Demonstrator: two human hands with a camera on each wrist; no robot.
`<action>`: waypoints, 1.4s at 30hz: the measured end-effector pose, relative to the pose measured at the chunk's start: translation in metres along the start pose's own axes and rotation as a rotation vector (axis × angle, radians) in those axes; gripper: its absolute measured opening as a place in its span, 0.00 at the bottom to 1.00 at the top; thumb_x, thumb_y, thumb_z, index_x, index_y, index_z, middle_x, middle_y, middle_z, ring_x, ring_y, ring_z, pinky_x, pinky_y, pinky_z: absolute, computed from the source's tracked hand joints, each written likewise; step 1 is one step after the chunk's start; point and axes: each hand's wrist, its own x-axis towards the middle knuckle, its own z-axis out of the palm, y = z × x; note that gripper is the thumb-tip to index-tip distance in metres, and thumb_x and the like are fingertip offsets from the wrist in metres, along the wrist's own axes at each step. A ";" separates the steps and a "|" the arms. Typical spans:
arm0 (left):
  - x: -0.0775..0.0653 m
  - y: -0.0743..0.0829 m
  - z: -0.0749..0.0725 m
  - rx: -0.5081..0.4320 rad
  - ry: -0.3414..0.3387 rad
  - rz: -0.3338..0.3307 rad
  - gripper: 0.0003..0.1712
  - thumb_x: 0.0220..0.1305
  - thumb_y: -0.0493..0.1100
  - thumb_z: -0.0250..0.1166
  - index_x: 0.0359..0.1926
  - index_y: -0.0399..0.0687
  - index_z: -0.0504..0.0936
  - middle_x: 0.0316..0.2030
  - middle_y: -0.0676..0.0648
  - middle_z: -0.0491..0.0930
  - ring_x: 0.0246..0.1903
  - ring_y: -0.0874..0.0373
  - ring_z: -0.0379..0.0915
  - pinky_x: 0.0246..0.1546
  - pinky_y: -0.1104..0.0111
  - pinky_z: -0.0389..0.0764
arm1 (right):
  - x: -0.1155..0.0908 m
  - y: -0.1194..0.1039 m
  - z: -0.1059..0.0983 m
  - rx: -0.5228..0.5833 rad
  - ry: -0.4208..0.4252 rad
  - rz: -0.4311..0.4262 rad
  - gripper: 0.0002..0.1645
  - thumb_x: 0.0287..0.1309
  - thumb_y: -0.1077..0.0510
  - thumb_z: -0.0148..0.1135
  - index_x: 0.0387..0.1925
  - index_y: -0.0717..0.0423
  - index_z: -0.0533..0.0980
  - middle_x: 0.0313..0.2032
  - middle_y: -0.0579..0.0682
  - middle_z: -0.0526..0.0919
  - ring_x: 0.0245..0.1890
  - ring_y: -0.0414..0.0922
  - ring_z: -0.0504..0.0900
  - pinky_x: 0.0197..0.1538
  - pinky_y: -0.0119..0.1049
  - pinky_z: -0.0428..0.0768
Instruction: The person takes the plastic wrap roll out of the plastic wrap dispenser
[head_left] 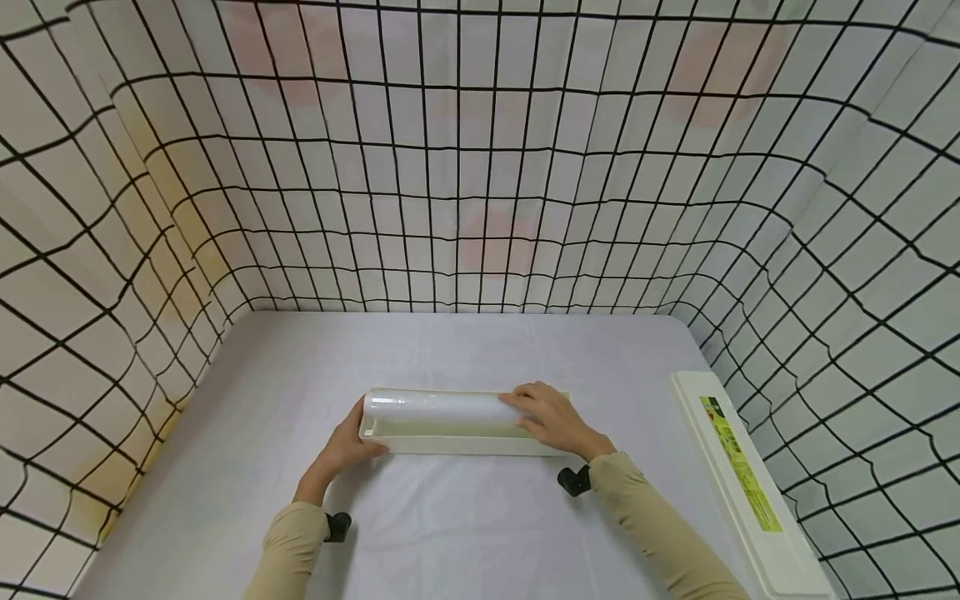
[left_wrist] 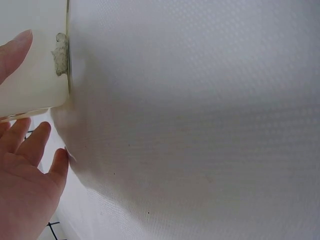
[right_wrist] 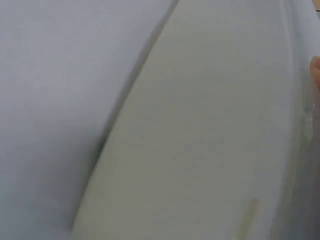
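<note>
A long pale cling film dispenser box point(head_left: 465, 446) lies crosswise on the table with its top uncovered. Inside it sits a roll of cling film point(head_left: 435, 407), shiny and whitish. My left hand point(head_left: 347, 444) grips the box's left end, the thumb on the front wall and the fingers at the end side; the left wrist view shows this hand point(left_wrist: 30, 185) close to the corner. Over the right part of the roll, my right hand point(head_left: 553, 418) rests its fingers on the film. In the right wrist view the front wall point(right_wrist: 190, 120) fills most of the picture, blurred, with only a fingertip showing.
A long white lid point(head_left: 720, 492) with a yellow-green label lies along the table's right side. Black wire grid point(head_left: 457, 200) stands around the back and both sides of the white-covered table point(head_left: 450, 533).
</note>
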 end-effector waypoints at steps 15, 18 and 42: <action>0.001 0.002 0.001 0.009 -0.024 -0.023 0.61 0.41 0.36 0.73 0.72 0.44 0.45 0.68 0.31 0.58 0.66 0.33 0.56 0.64 0.41 0.59 | 0.004 -0.002 -0.023 -0.071 0.099 -0.030 0.28 0.48 0.58 0.67 0.54 0.56 0.77 0.41 0.52 0.82 0.37 0.45 0.78 0.38 0.35 0.76; 0.001 0.003 0.002 0.010 -0.026 -0.021 0.61 0.41 0.36 0.74 0.72 0.43 0.45 0.69 0.32 0.57 0.67 0.33 0.55 0.64 0.41 0.59 | 0.002 -0.001 -0.026 -0.084 0.106 -0.010 0.28 0.47 0.58 0.68 0.54 0.56 0.77 0.41 0.53 0.82 0.37 0.46 0.78 0.38 0.36 0.76; -0.002 0.006 0.001 -0.007 -0.044 -0.029 0.62 0.42 0.36 0.73 0.73 0.42 0.43 0.70 0.33 0.54 0.68 0.34 0.52 0.66 0.42 0.57 | -0.050 0.028 -0.076 -0.189 0.181 0.292 0.30 0.44 0.62 0.70 0.54 0.58 0.76 0.42 0.57 0.81 0.39 0.51 0.78 0.37 0.43 0.76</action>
